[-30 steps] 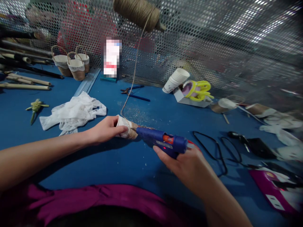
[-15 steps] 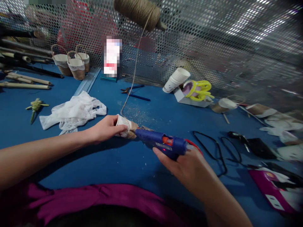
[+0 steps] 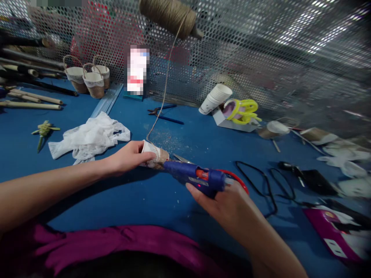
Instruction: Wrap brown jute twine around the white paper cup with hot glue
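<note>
My left hand [image 3: 131, 156] is closed around a white paper cup [image 3: 148, 150], which lies on its side with its lower part wrapped in brown twine. From the cup a strand of twine [image 3: 167, 73] runs up to a large spool [image 3: 169, 15]. In my right hand [image 3: 223, 199] is a blue hot glue gun [image 3: 194, 175], its nozzle at the wrapped part of the cup; whether it touches cannot be told. Scissors with red handles [image 3: 236, 179] lie partly hidden behind the gun.
White lace [image 3: 89, 135] lies left of the cup. Blue-handled pliers [image 3: 166, 116] rest behind it. Finished twine baskets [image 3: 94, 85] stand back left, stacked paper cups [image 3: 214, 98] back right beside a box with a yellow item [image 3: 243, 110]. A black cord [image 3: 268, 193] loops at right.
The glue gun's nozzle has shifted slightly left and down along the cup's twine, showing more of the scissor blades. The left hand and cup have hardly moved.
</note>
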`<state>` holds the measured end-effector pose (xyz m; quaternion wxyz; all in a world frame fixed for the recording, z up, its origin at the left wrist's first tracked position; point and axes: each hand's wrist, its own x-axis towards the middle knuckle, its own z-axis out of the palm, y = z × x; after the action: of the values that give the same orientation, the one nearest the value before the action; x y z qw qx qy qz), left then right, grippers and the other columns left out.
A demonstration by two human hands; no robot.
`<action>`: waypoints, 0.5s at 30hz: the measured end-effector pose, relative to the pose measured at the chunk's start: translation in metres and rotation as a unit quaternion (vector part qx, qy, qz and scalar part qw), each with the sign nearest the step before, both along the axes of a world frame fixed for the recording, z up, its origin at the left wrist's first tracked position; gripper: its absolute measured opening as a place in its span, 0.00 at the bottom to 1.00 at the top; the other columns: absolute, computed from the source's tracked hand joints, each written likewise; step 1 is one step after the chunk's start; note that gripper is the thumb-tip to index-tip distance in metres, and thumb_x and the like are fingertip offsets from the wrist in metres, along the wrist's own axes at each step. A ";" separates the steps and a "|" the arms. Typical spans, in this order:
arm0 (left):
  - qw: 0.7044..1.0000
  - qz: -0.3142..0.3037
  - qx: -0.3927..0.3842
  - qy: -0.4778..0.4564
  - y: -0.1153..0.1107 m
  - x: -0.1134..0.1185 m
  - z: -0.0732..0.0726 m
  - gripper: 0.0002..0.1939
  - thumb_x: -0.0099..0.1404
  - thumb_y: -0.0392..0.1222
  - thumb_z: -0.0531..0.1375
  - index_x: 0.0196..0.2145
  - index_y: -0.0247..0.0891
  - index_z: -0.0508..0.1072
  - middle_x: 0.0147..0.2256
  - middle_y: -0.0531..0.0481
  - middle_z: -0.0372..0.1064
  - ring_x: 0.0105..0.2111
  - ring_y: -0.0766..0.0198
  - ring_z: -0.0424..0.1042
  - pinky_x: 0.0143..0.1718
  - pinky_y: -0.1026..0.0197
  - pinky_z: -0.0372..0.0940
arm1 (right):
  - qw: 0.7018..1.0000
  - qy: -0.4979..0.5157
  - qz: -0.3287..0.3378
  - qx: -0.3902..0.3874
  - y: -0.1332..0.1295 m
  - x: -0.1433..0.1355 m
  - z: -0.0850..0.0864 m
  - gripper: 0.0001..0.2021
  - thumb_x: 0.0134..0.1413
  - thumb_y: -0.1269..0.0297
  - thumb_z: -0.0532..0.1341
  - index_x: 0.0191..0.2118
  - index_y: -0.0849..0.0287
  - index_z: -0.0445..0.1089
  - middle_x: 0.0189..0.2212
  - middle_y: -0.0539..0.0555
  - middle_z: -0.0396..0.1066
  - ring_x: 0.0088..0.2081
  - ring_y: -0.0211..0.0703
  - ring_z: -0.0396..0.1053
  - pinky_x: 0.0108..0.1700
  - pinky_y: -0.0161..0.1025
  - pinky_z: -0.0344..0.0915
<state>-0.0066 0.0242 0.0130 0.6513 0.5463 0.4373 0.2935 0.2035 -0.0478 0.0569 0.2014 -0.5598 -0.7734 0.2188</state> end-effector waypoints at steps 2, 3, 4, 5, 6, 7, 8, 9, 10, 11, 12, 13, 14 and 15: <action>1.000 0.000 0.002 0.009 0.000 0.000 0.000 0.14 0.52 0.40 0.57 0.36 0.29 0.68 0.35 0.44 0.71 0.31 0.63 0.70 0.33 0.63 0.63 | 1.000 -0.001 0.003 0.004 0.000 0.000 -0.001 0.04 0.50 0.63 0.57 0.30 0.57 0.66 0.24 0.48 0.71 0.26 0.38 0.69 0.31 0.34 0.66; 1.000 0.000 0.004 0.014 0.000 0.001 0.000 0.14 0.52 0.40 0.57 0.36 0.29 0.68 0.35 0.44 0.71 0.31 0.63 0.70 0.34 0.62 0.63 | 1.000 -0.002 0.005 0.006 0.001 0.000 0.000 0.04 0.50 0.63 0.57 0.30 0.57 0.66 0.25 0.48 0.71 0.27 0.39 0.69 0.31 0.34 0.66; 1.000 -0.002 0.009 0.020 0.000 0.001 -0.001 0.14 0.52 0.40 0.57 0.36 0.29 0.68 0.35 0.43 0.71 0.31 0.62 0.70 0.34 0.62 0.63 | 1.000 -0.002 0.006 0.010 0.001 0.000 0.000 0.04 0.50 0.63 0.57 0.30 0.57 0.66 0.25 0.49 0.71 0.27 0.39 0.69 0.31 0.34 0.66; 1.000 -0.005 0.016 0.026 0.001 0.001 -0.002 0.14 0.52 0.41 0.57 0.36 0.29 0.67 0.35 0.43 0.71 0.32 0.62 0.70 0.35 0.61 0.63 | 1.000 -0.002 0.005 0.018 0.001 -0.001 0.000 0.04 0.50 0.64 0.57 0.30 0.57 0.66 0.25 0.49 0.70 0.27 0.39 0.69 0.31 0.34 0.65; 0.999 -0.010 0.025 0.031 0.001 0.001 -0.002 0.15 0.53 0.41 0.56 0.36 0.29 0.67 0.35 0.42 0.71 0.32 0.61 0.70 0.36 0.60 0.63 | 1.000 -0.003 0.002 0.029 0.002 -0.001 0.001 0.03 0.50 0.64 0.57 0.29 0.57 0.66 0.24 0.49 0.70 0.26 0.39 0.68 0.30 0.34 0.65; 0.999 -0.015 0.034 0.036 0.001 0.000 -0.003 0.15 0.53 0.41 0.56 0.37 0.29 0.67 0.36 0.42 0.71 0.33 0.61 0.70 0.37 0.59 0.63 | 0.999 -0.008 0.000 0.041 0.002 -0.001 0.002 0.03 0.49 0.65 0.58 0.28 0.57 0.65 0.23 0.49 0.69 0.24 0.38 0.68 0.29 0.34 0.65; 0.998 -0.019 0.044 0.041 0.001 0.000 -0.003 0.15 0.53 0.41 0.56 0.37 0.28 0.67 0.36 0.41 0.71 0.34 0.60 0.70 0.38 0.59 0.63 | 0.999 -0.016 -0.001 0.052 0.002 -0.002 0.002 0.04 0.49 0.65 0.58 0.27 0.57 0.65 0.21 0.49 0.69 0.22 0.38 0.66 0.27 0.34 0.64; 0.997 -0.023 0.053 0.047 0.001 0.000 -0.003 0.15 0.54 0.42 0.55 0.37 0.28 0.67 0.37 0.41 0.71 0.35 0.59 0.70 0.39 0.58 0.63 | 0.998 -0.024 0.001 0.064 0.003 -0.001 0.003 0.05 0.49 0.65 0.58 0.24 0.57 0.63 0.19 0.48 0.67 0.20 0.37 0.65 0.26 0.35 0.63; 0.996 -0.027 0.061 0.052 0.001 -0.001 -0.003 0.15 0.54 0.42 0.55 0.37 0.28 0.67 0.37 0.40 0.71 0.36 0.58 0.70 0.39 0.57 0.63 | 0.997 -0.034 0.004 0.073 0.003 -0.001 0.004 0.08 0.49 0.65 0.58 0.21 0.56 0.61 0.16 0.48 0.65 0.18 0.37 0.63 0.24 0.35 0.62; 0.996 -0.029 0.068 0.059 0.000 -0.001 -0.003 0.15 0.54 0.42 0.55 0.37 0.28 0.67 0.37 0.40 0.71 0.36 0.58 0.70 0.40 0.56 0.63 | 0.996 -0.045 0.009 0.079 0.003 -0.001 0.004 0.11 0.49 0.65 0.57 0.19 0.56 0.59 0.14 0.47 0.62 0.17 0.36 0.61 0.23 0.35 0.61; 0.995 -0.031 0.073 0.065 0.000 -0.002 -0.003 0.16 0.54 0.42 0.54 0.38 0.28 0.66 0.38 0.39 0.71 0.36 0.57 0.70 0.40 0.56 0.63 | 0.995 -0.054 0.015 0.085 0.004 -0.001 0.004 0.14 0.49 0.65 0.57 0.17 0.55 0.56 0.12 0.46 0.60 0.15 0.36 0.60 0.22 0.35 0.60; 0.994 -0.034 0.079 0.070 0.000 -0.002 -0.003 0.16 0.55 0.42 0.54 0.38 0.27 0.66 0.38 0.39 0.71 0.37 0.56 0.70 0.40 0.55 0.63 | 0.994 -0.062 0.020 0.092 0.004 0.000 0.004 0.15 0.50 0.65 0.57 0.16 0.55 0.54 0.11 0.46 0.58 0.14 0.35 0.58 0.21 0.35 0.59; 0.993 -0.039 0.084 0.073 -0.001 -0.002 -0.004 0.17 0.55 0.42 0.54 0.39 0.27 0.66 0.39 0.38 0.71 0.37 0.55 0.70 0.41 0.54 0.63 | 0.992 -0.070 0.027 0.100 0.005 0.000 0.004 0.17 0.50 0.65 0.56 0.15 0.55 0.53 0.10 0.46 0.56 0.13 0.35 0.57 0.20 0.35 0.58; 0.992 -0.044 0.090 0.072 -0.001 -0.003 -0.004 0.17 0.55 0.42 0.54 0.39 0.27 0.66 0.40 0.38 0.71 0.38 0.55 0.70 0.42 0.54 0.63 | 0.990 -0.077 0.032 0.109 0.005 0.001 0.004 0.17 0.50 0.65 0.56 0.15 0.55 0.52 0.10 0.45 0.56 0.13 0.34 0.56 0.18 0.35 0.57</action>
<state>-0.0092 0.0228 0.0093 0.5786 0.6409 0.4309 0.2623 0.2041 -0.0425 0.0604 0.1939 -0.5248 -0.8234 0.0954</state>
